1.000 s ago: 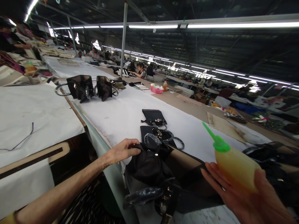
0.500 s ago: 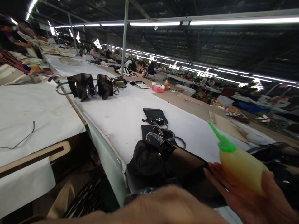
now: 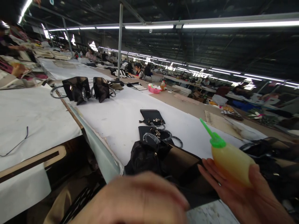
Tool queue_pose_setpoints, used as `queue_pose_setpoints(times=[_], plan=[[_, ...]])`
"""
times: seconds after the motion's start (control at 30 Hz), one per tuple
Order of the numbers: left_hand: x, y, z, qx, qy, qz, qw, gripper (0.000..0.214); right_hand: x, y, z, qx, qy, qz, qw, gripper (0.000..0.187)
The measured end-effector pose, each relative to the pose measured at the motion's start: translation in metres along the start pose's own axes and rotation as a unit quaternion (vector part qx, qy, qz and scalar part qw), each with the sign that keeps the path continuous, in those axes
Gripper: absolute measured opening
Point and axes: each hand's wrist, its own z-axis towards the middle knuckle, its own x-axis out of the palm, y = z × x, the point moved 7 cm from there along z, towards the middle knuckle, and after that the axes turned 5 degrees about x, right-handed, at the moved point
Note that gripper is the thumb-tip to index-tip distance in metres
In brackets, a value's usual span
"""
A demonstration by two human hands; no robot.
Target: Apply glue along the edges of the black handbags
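Right hand cradling a squeeze bottle of amber contents, fingers and thumb closed about its body; the bottle's long axis slants from the green nozzle at upper left to the base at lower right. A black bag lies on the white-topped counter, left of the bottle and partly behind the left hand, whose fingers are too blurred to tell whether apart, together or touching it
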Motion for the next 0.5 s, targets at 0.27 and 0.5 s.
queue_pose_setpoints(times=[0.27, 0.5], plan=[[0.027, 0.049, 0.07, -0.056, -0.026, 0.329, 0.942, 0.054, 0.001, -0.001, -0.002, 0.003, 0.006, -0.016, 1.0, 0.059], [0.057, 0.051, 0.095, -0.074, 0.071, 0.476, 0.873, 0.069, 0.0, 0.0, -0.001, 0.008, -0.002, -0.017, 1.0, 0.061]])
